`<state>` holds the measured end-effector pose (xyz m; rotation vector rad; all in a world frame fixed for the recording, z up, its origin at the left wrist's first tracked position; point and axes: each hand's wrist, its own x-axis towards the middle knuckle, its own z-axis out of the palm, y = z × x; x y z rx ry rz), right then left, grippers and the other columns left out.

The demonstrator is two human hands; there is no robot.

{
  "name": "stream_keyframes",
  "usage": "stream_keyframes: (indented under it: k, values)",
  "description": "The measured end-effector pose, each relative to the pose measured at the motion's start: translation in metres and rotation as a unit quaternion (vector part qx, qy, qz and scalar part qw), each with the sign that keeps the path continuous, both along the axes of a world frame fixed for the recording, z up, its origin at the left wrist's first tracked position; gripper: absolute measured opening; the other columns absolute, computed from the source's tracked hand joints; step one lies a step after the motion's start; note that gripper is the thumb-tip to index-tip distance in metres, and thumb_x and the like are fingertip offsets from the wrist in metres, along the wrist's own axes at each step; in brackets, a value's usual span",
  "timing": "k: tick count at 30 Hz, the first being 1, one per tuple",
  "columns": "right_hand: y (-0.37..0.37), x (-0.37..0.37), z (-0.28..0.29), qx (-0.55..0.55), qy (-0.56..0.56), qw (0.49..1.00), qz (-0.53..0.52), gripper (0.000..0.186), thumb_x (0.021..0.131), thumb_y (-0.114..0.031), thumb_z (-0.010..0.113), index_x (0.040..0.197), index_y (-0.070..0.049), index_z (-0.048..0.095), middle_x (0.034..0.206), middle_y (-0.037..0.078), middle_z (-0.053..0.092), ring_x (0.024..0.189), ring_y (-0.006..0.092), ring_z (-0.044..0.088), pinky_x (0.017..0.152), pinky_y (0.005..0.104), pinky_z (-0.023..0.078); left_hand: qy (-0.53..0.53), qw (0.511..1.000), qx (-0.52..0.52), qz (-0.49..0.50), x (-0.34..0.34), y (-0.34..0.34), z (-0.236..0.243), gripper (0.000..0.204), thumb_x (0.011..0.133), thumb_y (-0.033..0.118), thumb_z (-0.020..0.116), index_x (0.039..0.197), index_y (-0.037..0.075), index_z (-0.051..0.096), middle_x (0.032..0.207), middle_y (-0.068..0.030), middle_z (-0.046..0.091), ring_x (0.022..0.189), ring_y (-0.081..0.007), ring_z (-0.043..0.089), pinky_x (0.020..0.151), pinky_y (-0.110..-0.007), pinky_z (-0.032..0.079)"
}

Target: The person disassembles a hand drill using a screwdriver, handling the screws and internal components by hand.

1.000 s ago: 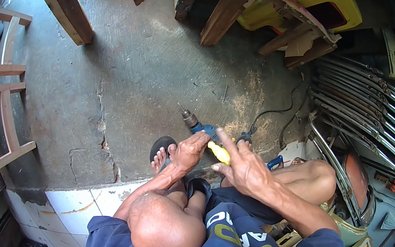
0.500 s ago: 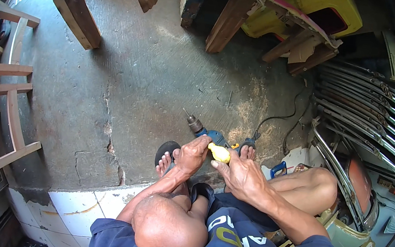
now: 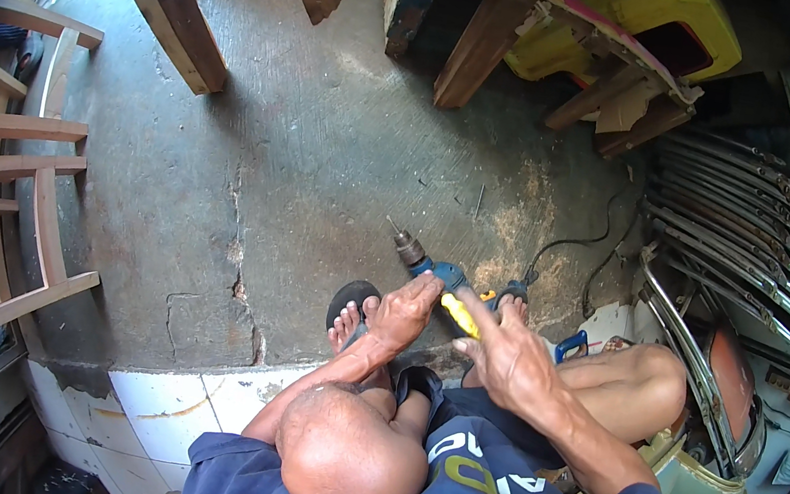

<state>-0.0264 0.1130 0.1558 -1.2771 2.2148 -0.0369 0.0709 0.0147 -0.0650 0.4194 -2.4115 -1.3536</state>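
Note:
My right hand (image 3: 513, 357) has its fingers around a yellow-handled tool (image 3: 460, 314), which looks like a screwdriver. Its handle slants between my two hands, and its working end is hidden. At the handle's front end, my left hand (image 3: 406, 311) is closed with the fingertips pinched together. What it pinches is too small or covered to make out. Just beyond my hands, a blue power drill (image 3: 449, 275) lies on the floor, its metal chuck and bit (image 3: 407, 246) pointing to the far left.
Pale sawdust (image 3: 522, 230) and a thin metal rod (image 3: 479, 201) lie on the concrete floor (image 3: 327, 157). Wooden frames (image 3: 22, 311) stand left, bent metal tubes (image 3: 741, 225) are stacked right. A blue-handled saw (image 3: 572, 345) lies by my right leg. A wooden-legged piece (image 3: 183, 30) spans the far side.
My right hand has turned, its fingers now stretching further over the yellow handle, which slants more. My left hand stays by the front end. The whole view has shifted slightly.

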Motion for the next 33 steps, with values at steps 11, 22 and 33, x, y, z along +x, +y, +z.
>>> stream_keyframes:
  k: [11, 22, 33]
  values:
    - [-0.021, -0.004, 0.004, -0.032, -0.003, 0.999, -0.038, 0.028, 0.097, -0.021, 0.060, 0.122, -0.009, 0.056, 0.101, 0.029, 0.056, 0.094, 0.0557, 0.057, 0.098, 0.0716, 0.036, 0.007, 1.000, -0.016, 0.008, 0.003, -0.001, -0.008, 0.029, 0.088, 0.001, 0.064, 0.117, 0.002, 0.064, 0.115, -0.0248, 0.070, 0.110, -0.0386, 0.070, 0.088, -0.044, 0.061]
    - [-0.017, -0.003, -0.001, -0.048, -0.004, 0.998, -0.036, 0.033, 0.090, -0.016, 0.061, 0.122, -0.007, 0.057, 0.094, 0.025, 0.057, 0.090, 0.0501, 0.060, 0.090, 0.0633, 0.042, -0.005, 1.000, -0.022, 0.008, 0.004, 0.001, -0.015, 0.027, 0.090, 0.004, 0.065, 0.117, 0.003, 0.065, 0.119, -0.0250, 0.069, 0.108, -0.0385, 0.070, 0.086, -0.044, 0.061]
    - [-0.009, 0.004, -0.004, -0.084, 0.025, 0.996, -0.035, 0.033, 0.087, -0.010, 0.067, 0.120, -0.008, 0.063, 0.103, 0.023, 0.050, 0.088, 0.0435, 0.055, 0.081, 0.0533, 0.048, 0.000, 0.999, -0.033, 0.016, 0.005, 0.004, -0.012, 0.030, 0.088, 0.002, 0.065, 0.118, 0.004, 0.065, 0.115, -0.0225, 0.071, 0.109, -0.0375, 0.070, 0.088, -0.043, 0.061]
